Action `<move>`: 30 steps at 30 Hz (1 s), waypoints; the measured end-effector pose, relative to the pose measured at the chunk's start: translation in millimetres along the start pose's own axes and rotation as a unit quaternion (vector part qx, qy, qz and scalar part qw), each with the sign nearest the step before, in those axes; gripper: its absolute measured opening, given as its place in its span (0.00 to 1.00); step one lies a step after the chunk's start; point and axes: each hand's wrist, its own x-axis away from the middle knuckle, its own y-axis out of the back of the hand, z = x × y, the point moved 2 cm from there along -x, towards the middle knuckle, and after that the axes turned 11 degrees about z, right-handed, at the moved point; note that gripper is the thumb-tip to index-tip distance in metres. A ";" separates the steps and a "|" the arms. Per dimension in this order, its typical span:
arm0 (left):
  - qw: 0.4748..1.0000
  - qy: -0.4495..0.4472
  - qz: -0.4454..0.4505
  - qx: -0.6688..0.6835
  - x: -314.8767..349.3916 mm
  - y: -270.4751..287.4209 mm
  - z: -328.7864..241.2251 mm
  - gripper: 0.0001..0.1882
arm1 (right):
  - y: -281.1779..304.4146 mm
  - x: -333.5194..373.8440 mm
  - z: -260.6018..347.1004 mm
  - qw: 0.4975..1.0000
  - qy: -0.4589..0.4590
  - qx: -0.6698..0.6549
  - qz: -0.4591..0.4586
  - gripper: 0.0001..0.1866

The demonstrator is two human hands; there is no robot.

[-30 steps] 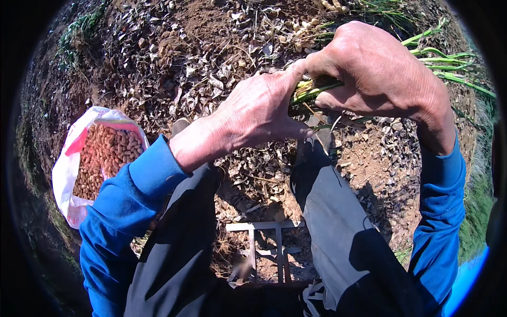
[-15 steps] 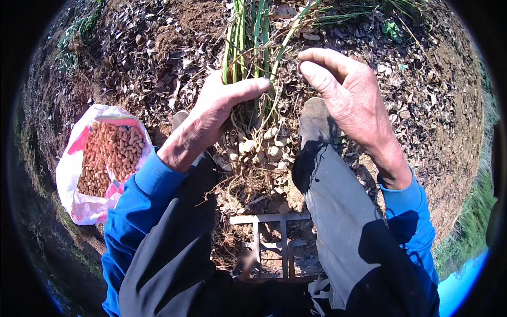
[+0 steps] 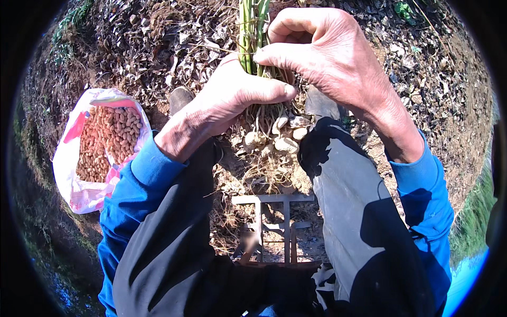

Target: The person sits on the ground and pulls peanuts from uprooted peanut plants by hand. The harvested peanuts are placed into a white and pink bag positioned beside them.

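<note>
Between my knees I hold a bunch of peanut plants upright by its green stems (image 3: 246, 37). My left hand (image 3: 229, 90) is closed around the base of the stems, its thumb stretched across the front. Just above it, the curled fingers and thumb of my right hand (image 3: 335, 55) close on the same stems; its thumb tip lies over them and its other fingertips are partly hidden. Below my left hand hang pale peanut pods (image 3: 285, 145) and thin roots. The plants' tops run out of the picture.
To my left stands an open white and pink sack (image 3: 64, 174) with many peanuts (image 3: 108, 145) in it. A grey metal frame (image 3: 272, 199) lies between my legs. Dry leaves (image 3: 200, 31) and soil cover the ground. My shoes (image 3: 180, 99) are beyond the pods.
My right hand has moved left and away from me onto the stems, from being held apart beside them. The plants have shifted slightly, and my left hand still grips them.
</note>
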 end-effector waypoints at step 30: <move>0.967 -0.090 -0.233 0.045 11.2 27.4 -5.1 0.08 | -58.4 40.0 6.9 0.971 0.096 0.201 -0.087 0.18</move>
